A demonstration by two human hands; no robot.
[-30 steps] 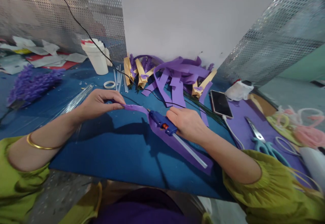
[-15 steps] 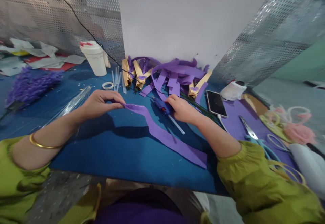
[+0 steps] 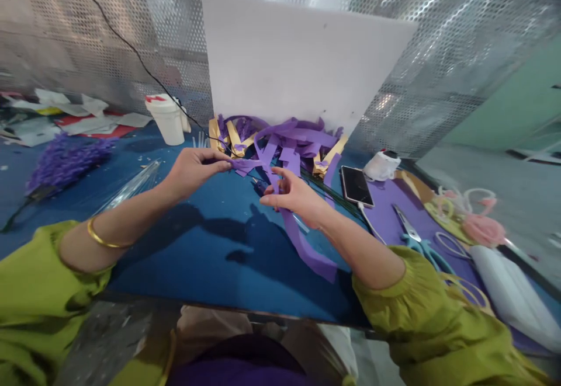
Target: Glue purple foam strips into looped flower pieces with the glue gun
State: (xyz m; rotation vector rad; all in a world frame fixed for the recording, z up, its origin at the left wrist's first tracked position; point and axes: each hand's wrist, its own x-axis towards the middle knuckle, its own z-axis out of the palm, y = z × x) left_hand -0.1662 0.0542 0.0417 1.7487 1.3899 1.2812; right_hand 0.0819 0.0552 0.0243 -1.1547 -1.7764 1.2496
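A long purple ribbon (image 3: 307, 250) has one end pinched between the thumb and fingers of my left hand (image 3: 193, 171). From there it runs right, passes behind my right hand (image 3: 300, 198), and trails down onto the blue table. My right hand holds nothing, its thumb and fingers apart beside the ribbon. Partly covered by that hand, a blue glue gun (image 3: 259, 185) lies on the table, with part of a clear glue stick (image 3: 301, 223) showing past the hand. Just behind is a pile of purple ribbon strips (image 3: 302, 135).
Small kraft-wrapped lavender bunches (image 3: 325, 161) stand along the white board (image 3: 302, 59). At left are a white cup (image 3: 169, 120) and loose lavender (image 3: 65, 161). To the right lie a phone (image 3: 357, 186), scissors (image 3: 414, 237) and pink flower pieces (image 3: 484, 228). A black cord (image 3: 131, 47) hangs across the left.
My right hand has let go of the glue gun and come up to the ribbon with its fingers apart. My left hand, still pinching the ribbon end, has shifted a little right.
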